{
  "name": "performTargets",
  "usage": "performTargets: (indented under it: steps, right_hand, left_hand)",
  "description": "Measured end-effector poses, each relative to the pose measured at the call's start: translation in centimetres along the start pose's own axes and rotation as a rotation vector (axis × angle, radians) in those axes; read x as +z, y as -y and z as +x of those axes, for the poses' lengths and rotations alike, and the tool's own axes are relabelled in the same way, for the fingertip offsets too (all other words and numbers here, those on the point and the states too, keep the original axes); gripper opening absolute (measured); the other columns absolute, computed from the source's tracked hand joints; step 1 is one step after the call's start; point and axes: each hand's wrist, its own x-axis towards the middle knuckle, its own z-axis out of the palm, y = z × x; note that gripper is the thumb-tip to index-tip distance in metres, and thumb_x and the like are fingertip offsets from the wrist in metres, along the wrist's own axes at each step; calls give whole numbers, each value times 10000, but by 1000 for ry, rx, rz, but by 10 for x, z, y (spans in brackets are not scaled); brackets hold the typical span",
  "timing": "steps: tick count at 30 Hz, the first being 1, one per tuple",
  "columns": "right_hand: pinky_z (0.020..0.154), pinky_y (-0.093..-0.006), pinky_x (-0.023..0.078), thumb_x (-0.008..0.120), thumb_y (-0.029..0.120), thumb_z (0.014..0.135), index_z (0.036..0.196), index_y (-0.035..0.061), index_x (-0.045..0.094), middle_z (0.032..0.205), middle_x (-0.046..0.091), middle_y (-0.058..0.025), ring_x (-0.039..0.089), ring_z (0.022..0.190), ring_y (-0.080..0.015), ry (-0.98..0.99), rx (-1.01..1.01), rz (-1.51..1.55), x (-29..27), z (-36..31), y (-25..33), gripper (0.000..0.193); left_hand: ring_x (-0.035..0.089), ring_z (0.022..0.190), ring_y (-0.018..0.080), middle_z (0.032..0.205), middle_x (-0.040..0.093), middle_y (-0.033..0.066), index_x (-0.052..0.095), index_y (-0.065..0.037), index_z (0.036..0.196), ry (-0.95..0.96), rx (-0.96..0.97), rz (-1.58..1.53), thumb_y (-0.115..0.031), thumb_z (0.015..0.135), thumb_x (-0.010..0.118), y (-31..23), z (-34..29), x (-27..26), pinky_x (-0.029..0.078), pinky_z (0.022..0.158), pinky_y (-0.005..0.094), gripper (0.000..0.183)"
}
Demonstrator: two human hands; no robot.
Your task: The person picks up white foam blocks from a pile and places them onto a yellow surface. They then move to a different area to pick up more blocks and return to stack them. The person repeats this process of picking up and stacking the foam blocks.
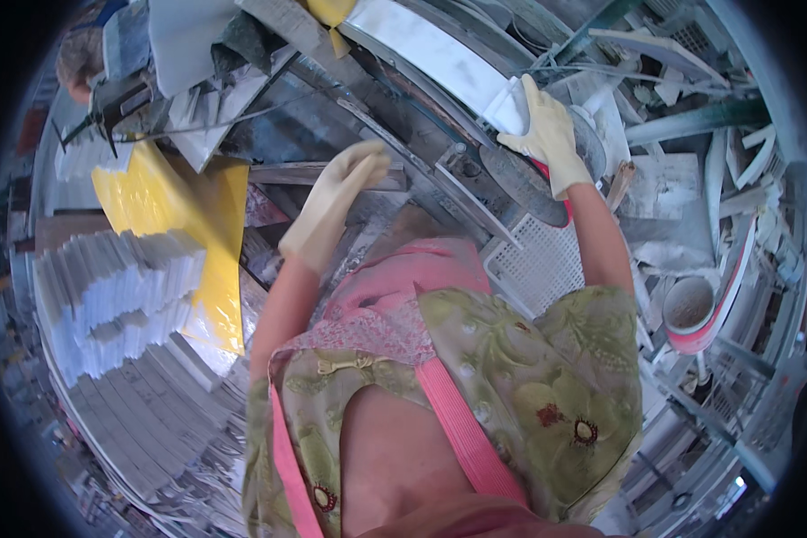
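Observation:
My right hand (pixel 547 134), in a cream rubber glove, is at the right end of a long white belt-like strip (pixel 430 45). Its thumb and fingers span a small white block (pixel 507 109), whose exact kind I cannot make out. In a matching glove, my left hand (pixel 345 184) hovers left of centre, slightly blurred. The left fingers are stretched out close together, and nothing shows in them. Below the right wrist lies a white perforated plastic basket (pixel 542 264).
Stacked pale strips (pixel 117 287) stand at the left beside a glossy yellow sheet (pixel 215 251). Dusty metal rails (pixel 439 166) cross in front of me. A round cup (pixel 689 303) sits at the right, near offcuts. A person's hand (pixel 79 90) shows at the far left.

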Motion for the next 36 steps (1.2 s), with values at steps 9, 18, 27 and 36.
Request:
performTargets:
  steps: [9,18,27,36]
  right_hand:
    - [1086,-481,442,922,398,577,1583,66,285,1413,538,-200,553,1261,-394,-339,-567,372,-18,10,116,1236]
    - [1056,-450,475,912,397,547,1550,98,353,1346,575,-143,587,1222,-335,-358,-907,393,-23,38,216,1187]
    - [1036,-497,445,915,387,536,1495,123,445,1297,590,-127,602,1193,-276,-470,-1267,396,-11,15,323,1100]
    - [1214,-497,303,825,494,791,1566,129,408,1599,400,-208,335,1508,-371,100,-1138,559,-32,3,353,954]
  left_hand:
    - [567,858,56,949,669,-9,685,-11,1095,-23,73,146,-493,1040,562,-62,65,14,453,824,234,500]
    - [529,869,27,963,644,-45,667,-39,1209,-84,207,-106,-433,967,685,-42,-19,-54,418,751,230,463]
    - [509,720,66,817,621,-25,686,-53,1008,-530,57,-32,-398,888,763,-17,-90,-88,394,646,237,374]
    - [592,695,101,826,694,23,695,36,1057,-1154,200,-135,-186,914,757,54,-153,-93,495,610,302,272]
